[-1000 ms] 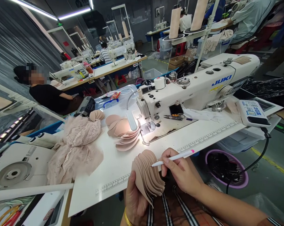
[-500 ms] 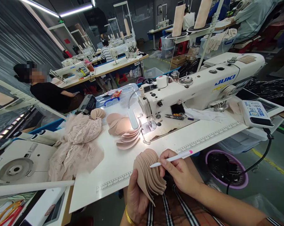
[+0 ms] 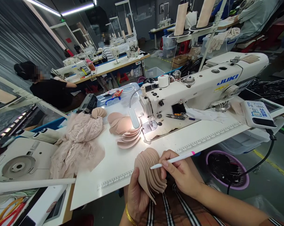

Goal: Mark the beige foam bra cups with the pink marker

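Observation:
A fanned stack of beige bra cup pads point(image 3: 148, 171) is gripped at its lower left by my left hand point(image 3: 137, 194), thumb on the front pad. My right hand point(image 3: 176, 168) pinches a white pen point(image 3: 173, 159) with a pink end. The pen's tip points left and lies over the layered pads; whether it touches them I cannot tell. Beyond the stack, more pinkish pads point(image 3: 125, 128) are spread on the white table point(image 3: 90, 185), beside the needle area of a lit sewing machine point(image 3: 189, 91).
Crumpled beige lace fabric point(image 3: 81, 135) covers the table's left part, with a small pile of round pads point(image 3: 99, 112) behind it. Small scissors point(image 3: 176, 116) rest on the machine bed. A purple basket point(image 3: 226, 169) stands on the floor at right. A co-worker point(image 3: 50, 91) sits at far left.
The view has shifted slightly. My hands keep hold of the pads and the pen in nearly the same pose. At far left, the co-worker's arm has risen a little.

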Tool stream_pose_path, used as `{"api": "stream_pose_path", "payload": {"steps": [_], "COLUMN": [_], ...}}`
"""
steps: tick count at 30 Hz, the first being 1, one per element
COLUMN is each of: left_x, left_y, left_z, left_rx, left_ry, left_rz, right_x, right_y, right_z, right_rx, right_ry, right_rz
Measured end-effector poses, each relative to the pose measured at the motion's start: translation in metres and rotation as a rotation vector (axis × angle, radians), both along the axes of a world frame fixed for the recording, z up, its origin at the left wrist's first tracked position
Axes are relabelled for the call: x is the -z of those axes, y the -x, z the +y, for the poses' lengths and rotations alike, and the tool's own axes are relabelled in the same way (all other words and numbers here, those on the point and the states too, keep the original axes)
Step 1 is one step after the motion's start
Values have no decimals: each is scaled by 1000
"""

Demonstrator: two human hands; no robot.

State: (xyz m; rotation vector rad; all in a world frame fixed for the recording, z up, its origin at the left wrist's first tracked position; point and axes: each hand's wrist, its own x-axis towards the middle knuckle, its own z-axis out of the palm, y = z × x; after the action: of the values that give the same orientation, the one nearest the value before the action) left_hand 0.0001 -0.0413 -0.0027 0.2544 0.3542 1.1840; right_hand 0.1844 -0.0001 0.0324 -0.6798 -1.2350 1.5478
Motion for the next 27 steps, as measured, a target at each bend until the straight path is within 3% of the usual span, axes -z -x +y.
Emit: {"api": "stream_pose_path", "payload": {"steps": [20,27], "left_x": [-13,-2], "left_y": [-8,-4], "left_z": [0,-1], "left_rx": [34,-38], "left_ry": [51,100], "left_rz": [21,-4], "right_x": [-1,0], "right_y": [3,3], "right_z": [-2,-3], "right_rx": [9,43], "right_ry": [-116,-147], "right_rz": [-90,-115]}}
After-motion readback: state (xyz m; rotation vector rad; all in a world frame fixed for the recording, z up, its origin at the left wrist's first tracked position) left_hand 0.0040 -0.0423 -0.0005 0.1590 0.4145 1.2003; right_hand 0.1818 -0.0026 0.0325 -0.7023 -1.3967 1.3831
